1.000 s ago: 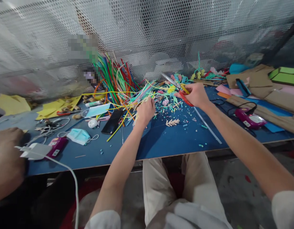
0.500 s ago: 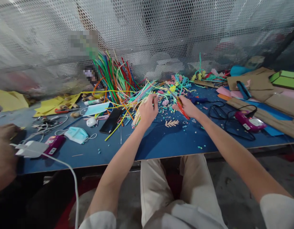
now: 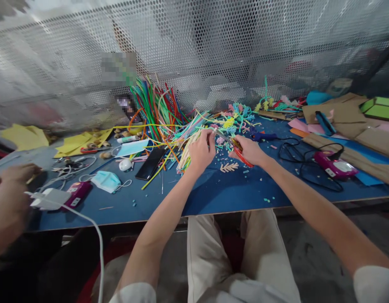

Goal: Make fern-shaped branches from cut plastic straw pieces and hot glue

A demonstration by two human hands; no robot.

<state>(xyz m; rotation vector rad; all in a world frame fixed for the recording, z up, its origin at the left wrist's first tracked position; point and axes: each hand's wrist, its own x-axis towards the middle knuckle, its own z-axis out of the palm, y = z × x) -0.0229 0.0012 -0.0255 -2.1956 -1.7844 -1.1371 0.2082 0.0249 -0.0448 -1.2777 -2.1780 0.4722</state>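
Note:
My left hand (image 3: 202, 148) is closed in a pinch, and a pale pipe cleaner seems to be between its thumb and fingers; only a small light tip shows. In my right hand (image 3: 249, 150) are scissors (image 3: 237, 152) with red-orange handles, their blades pointing left to my left fingertips. Whether the blades touch the pale tip is too small to tell. Just below my hands, a pale leaf-shaped piece (image 3: 229, 167) lies on the blue table (image 3: 213, 198). Beside my left hand is a bundle of cream pipe cleaners (image 3: 183, 156).
Long coloured pipe cleaners (image 3: 153, 109) lean against the perforated metal screen (image 3: 219, 50). A phone (image 3: 150, 163), face mask (image 3: 106, 181) and magenta power socket (image 3: 77, 193) lie left. A blue glue gun (image 3: 266, 136) and black cable (image 3: 286, 153) lie right. Another person's hand (image 3: 11, 198) is far left.
The scissor blades have come closer to my left fingertips. The whole view has shifted slightly, with table things appearing lower and a little further right. The other person's hand has moved a little.

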